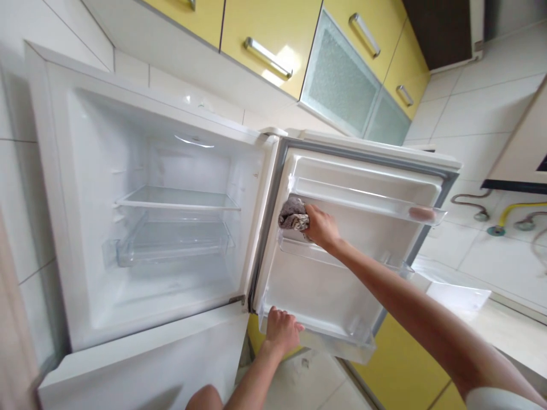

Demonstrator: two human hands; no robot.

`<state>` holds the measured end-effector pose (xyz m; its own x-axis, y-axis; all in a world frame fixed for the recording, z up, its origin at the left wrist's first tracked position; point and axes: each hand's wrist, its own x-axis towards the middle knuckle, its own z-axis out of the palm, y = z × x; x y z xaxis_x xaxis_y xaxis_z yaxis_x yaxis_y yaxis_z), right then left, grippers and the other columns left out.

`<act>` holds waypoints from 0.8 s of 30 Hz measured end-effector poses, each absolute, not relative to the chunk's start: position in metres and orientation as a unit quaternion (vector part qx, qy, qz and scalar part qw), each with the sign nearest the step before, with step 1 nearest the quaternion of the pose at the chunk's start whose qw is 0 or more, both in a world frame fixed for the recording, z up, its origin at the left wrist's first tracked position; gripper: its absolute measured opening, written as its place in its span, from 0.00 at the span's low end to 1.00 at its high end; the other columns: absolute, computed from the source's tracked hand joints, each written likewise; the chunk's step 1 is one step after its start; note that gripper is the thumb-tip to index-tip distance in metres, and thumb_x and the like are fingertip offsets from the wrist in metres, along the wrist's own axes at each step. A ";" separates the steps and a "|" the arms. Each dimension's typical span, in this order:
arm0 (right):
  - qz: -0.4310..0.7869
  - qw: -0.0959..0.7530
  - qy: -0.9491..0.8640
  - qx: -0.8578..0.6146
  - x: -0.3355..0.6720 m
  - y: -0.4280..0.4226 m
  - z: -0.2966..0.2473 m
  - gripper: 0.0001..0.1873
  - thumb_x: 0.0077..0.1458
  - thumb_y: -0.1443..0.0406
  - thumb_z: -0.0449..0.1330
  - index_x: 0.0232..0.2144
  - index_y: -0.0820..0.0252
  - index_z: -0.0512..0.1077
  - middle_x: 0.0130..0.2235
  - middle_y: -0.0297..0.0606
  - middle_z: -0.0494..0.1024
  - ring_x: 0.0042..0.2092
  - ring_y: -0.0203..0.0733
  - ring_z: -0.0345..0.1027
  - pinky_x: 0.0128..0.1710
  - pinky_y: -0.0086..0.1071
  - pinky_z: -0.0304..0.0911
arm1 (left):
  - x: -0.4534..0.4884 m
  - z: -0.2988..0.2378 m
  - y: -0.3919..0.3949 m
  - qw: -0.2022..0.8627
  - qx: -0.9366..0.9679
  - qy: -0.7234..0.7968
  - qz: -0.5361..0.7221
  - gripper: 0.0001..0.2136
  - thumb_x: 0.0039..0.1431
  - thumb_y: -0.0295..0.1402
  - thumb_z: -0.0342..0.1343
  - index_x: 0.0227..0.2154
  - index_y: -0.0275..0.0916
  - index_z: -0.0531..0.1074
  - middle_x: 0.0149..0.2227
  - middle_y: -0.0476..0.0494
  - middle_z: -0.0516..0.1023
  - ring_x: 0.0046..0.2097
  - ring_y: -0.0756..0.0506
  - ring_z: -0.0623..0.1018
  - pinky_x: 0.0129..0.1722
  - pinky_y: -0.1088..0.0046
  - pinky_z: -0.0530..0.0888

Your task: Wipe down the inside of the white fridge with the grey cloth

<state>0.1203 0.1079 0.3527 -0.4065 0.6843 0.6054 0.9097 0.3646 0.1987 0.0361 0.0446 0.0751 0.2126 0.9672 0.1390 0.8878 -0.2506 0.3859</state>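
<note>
My right hand (321, 228) is closed around a bunched grey-brown patterned cloth (293, 215). It presses the cloth at the left end of the middle door shelf (316, 250), on the inside of the open refrigerator door (325, 285). Lower down, my left hand (282, 330) has its fingers curled over the front rim of the bottom door bin (329, 340), near its left end. Above the cloth runs the clear upper door shelf (367, 199), with a blurred pinkish patch at its right end.
To the left stands the open refrigerator compartment (175, 279) with a glass shelf (179, 197) and a clear drawer (175, 247). Yellow cabinets (265, 34) hang above. A clear plastic bin (457, 293) rests on the counter (499, 330) at right, below a yellow gas pipe (513, 212).
</note>
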 end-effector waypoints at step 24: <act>-0.416 0.163 -0.678 -0.584 0.288 0.084 0.357 0.23 0.65 0.70 0.47 0.59 0.59 0.69 0.56 0.48 0.77 0.50 0.51 0.74 0.30 0.33 0.63 | 0.032 0.075 0.047 0.076 0.781 0.593 0.177 0.20 0.69 0.41 0.48 0.40 0.38 0.84 0.44 0.34 0.86 0.50 0.35 0.83 0.57 0.55 0.69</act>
<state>0.2875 0.0835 0.3574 -0.2654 0.6553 0.7072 0.9273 -0.0273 0.3732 0.0316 0.0469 0.0755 0.2330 0.9544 0.1865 0.9003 -0.2842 0.3298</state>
